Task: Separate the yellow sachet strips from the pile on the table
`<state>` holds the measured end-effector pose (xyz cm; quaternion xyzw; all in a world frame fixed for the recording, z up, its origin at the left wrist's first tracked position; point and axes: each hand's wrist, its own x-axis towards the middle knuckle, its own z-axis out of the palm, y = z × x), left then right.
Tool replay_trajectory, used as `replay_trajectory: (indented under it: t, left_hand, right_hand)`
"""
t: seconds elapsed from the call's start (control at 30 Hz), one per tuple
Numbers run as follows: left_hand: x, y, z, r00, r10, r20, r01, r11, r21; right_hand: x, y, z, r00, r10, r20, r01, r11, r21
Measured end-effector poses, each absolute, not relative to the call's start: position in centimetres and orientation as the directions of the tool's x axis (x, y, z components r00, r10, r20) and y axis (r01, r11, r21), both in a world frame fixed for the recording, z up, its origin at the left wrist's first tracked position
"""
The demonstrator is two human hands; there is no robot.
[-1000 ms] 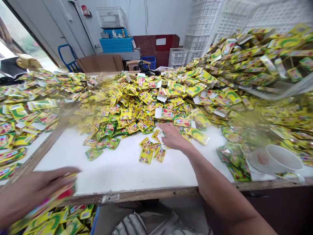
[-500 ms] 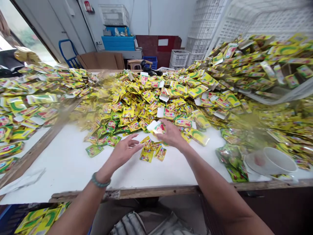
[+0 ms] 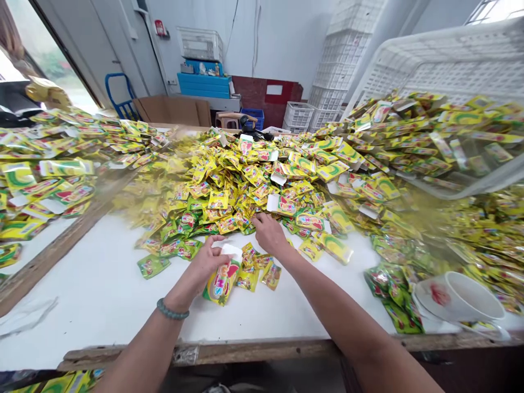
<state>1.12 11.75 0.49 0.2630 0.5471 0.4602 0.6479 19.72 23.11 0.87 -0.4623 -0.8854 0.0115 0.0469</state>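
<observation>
My left hand (image 3: pixel 204 265) is closed around a small yellow-green printed carton (image 3: pixel 223 278), tilted, with its white flap (image 3: pixel 232 251) standing open at the top. Just right of the carton lie a few small yellow sachets (image 3: pixel 248 273) on the white tabletop. My right hand (image 3: pixel 269 234) reaches to the front edge of a heap of yellow sachets (image 3: pixel 233 202). Its fingers are bent together against the heap; what they pinch, if anything, is hidden. Beside it rest more cartons (image 3: pixel 310 221), and a green sachet (image 3: pixel 153 266) lies to the left.
A white crate (image 3: pixel 450 54) tips cartons onto the table at right. A translucent plastic cup (image 3: pixel 458 297) stands near green sachets (image 3: pixel 395 297) at the front right. A wooden strip (image 3: pixel 61 262) divides off cartons on the left. Stacked crates (image 3: pixel 338 65) stand behind.
The carton has passed from my right hand to my left, which has closed on it and drawn it nearer. My right hand has moved to the sachet heap. The view has tilted up slightly.
</observation>
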Motion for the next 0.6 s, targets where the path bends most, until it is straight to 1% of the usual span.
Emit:
replay_trajectory:
  t: [0.03, 0.07, 0.2, 0.27, 0.37, 0.43, 0.5, 0.53, 0.6]
  left_hand:
    - [1.3, 11.6, 0.4, 0.014, 0.883, -0.47, -0.285, 0.454, 0.844]
    - [1.5, 11.4, 0.3, 0.053, 0.879, -0.475, -0.262, 0.471, 0.842]
    - [1.3, 10.8, 0.1, 0.175, 0.861, -0.477, -0.126, 0.5, 0.857]
    - [0.9, 10.6, 0.0, 0.193, 0.866, -0.461, -0.006, 0.471, 0.882]
    - [0.3, 10.4, -0.2, 0.233, 0.875, -0.424, 0.171, 0.392, 0.904]
    - [0.2, 10.4, -0.3, 0.269, 0.87, -0.413, 0.235, 0.356, 0.904]
    - [0.2, 10.5, -0.2, 0.283, 0.862, -0.421, 0.198, 0.377, 0.905]
    - [0.3, 10.5, -0.1, 0.28, 0.857, -0.432, 0.136, 0.41, 0.902]
    - [0.7, 10.7, 0.1, 0.272, 0.851, -0.45, -0.021, 0.472, 0.881]
  right_hand:
    - [19.7, 23.3, 0.5, -0.565, 0.819, 0.096, 0.816, 0.572, -0.083]
    - [19.7, 23.5, 0.2, -0.558, 0.821, 0.12, 0.812, 0.57, -0.127]
    - [20.9, 23.3, 0.9, -0.502, 0.841, 0.201, 0.757, 0.54, -0.367]
    - [21.6, 22.9, 1.7, -0.439, 0.878, 0.189, 0.73, 0.471, -0.496]
    - [22.8, 22.3, 2.5, -0.33, 0.935, 0.13, 0.647, 0.324, -0.69]
    - [23.6, 21.9, 2.5, -0.264, 0.961, 0.087, 0.582, 0.23, -0.78]
    - [24.1, 21.5, 2.4, -0.205, 0.979, -0.004, 0.526, 0.107, -0.844]
    - [24.1, 21.2, 2.4, -0.192, 0.979, -0.067, 0.491, 0.036, -0.87]
    - [23.8, 20.4, 2.5, -0.217, 0.961, -0.172, 0.398, -0.073, -0.915]
